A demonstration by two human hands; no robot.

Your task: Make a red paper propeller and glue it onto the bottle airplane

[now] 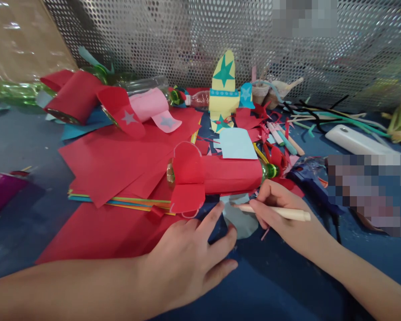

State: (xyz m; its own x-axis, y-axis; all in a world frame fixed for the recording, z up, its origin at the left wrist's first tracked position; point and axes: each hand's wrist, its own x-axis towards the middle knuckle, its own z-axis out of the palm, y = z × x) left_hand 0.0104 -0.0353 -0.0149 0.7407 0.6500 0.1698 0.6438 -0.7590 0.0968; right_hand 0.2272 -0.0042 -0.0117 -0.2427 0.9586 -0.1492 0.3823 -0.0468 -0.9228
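My right hand point(282, 218) grips a cream-coloured marker pen point(289, 214), its tip over a light blue paper piece point(242, 223) on the table. My left hand point(194, 254) lies with its fingers spread, fingertips at the left edge of that paper. Just beyond both hands, a green bottle wrapped in red paper point(232, 174) lies on its side, its neck point(270, 170) pointing right. Red paper fins point(187, 178) stand out at its left end. Another light blue paper piece point(238, 143) rests against its far side, partly hiding the wrap.
Red sheets point(120, 156) are piled at left. Behind lie paper-wrapped bottles point(75, 96) and a yellow paper-covered bottle point(223, 96). Paper scraps, pens point(287, 140), pipe cleaners point(337, 118), a white object point(361, 140) and a blue glue gun point(316, 183) crowd the right. A perforated metal panel point(173, 40) stands behind.
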